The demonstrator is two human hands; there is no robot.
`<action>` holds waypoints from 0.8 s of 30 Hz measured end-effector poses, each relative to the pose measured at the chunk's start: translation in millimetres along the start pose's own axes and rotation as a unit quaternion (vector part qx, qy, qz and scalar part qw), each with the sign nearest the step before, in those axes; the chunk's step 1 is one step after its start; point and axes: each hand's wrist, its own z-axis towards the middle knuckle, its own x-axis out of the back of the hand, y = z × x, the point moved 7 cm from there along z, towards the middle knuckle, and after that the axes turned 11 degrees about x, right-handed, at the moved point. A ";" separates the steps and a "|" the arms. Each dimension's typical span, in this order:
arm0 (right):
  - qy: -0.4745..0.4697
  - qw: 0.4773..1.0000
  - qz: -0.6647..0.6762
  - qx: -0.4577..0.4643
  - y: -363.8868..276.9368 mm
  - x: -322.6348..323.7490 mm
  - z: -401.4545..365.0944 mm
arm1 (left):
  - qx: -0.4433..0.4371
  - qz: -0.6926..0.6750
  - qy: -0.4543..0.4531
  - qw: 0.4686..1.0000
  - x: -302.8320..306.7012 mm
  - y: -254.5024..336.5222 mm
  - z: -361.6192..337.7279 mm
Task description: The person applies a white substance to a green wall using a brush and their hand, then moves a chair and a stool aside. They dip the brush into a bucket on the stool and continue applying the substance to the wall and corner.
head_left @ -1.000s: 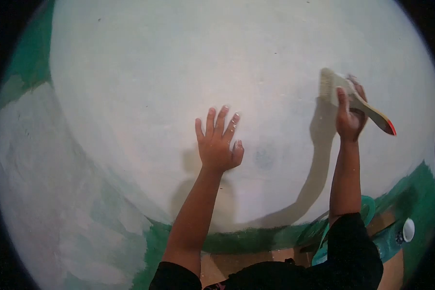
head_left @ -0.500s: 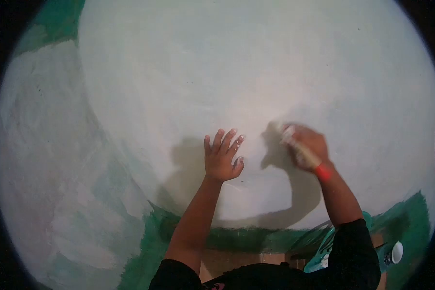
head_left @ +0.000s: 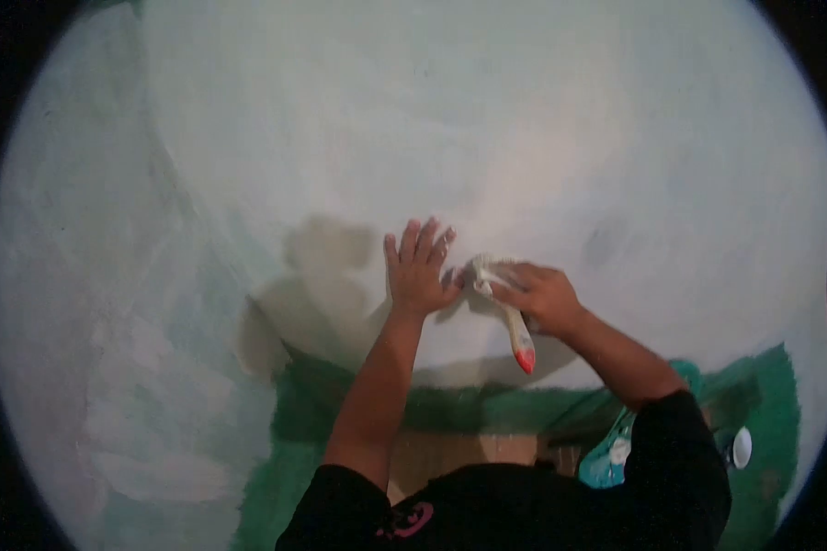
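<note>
A white-painted wall (head_left: 487,119) fills most of the view. My left hand (head_left: 418,268) lies flat against it, fingers spread and pointing up. Right beside it, my right hand (head_left: 544,296) grips a paintbrush (head_left: 504,303) with pale bristles pressed to the wall near my left thumb. The brush's handle points down and ends in a red tip. Both forearms reach up from black sleeves at the bottom of the view.
A green band (head_left: 358,413) runs along the wall's lower part, below the white paint. A patchy white-and-green wall section (head_left: 110,367) stands at the left. A teal container (head_left: 616,455) and a small white round object (head_left: 741,447) lie low at the right.
My right hand has swept the brush from the upper right down and left, ending right beside my left hand. The left hand has stayed flat on the wall.
</note>
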 end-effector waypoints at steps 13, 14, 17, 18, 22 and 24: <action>0.234 0.947 -0.021 -0.218 52.1 73.2 -18.8 | 0.007 -0.014 0.006 1.000 -5.2 -7.0 -11.8; 0.140 0.976 -0.130 -0.104 29.2 43.9 -22.3 | 0.023 -0.019 0.011 1.000 -3.9 -8.1 -12.0; 0.026 0.990 -0.019 -0.137 -20.6 -28.6 -45.6 | 0.030 -0.037 -0.004 0.999 -4.8 -10.4 -14.9; -0.039 0.984 0.021 -0.170 -28.4 -46.8 -50.5 | 0.026 -0.039 -0.009 0.999 -4.7 -11.0 -16.0; -0.043 0.982 0.038 -0.182 -15.9 -34.3 -51.8 | 0.001 -0.015 -0.032 0.999 -7.9 -10.2 -17.4; -0.005 0.976 0.035 -0.216 7.3 1.6 -46.8 | 0.006 -0.020 -0.049 0.999 -11.1 -7.9 -21.1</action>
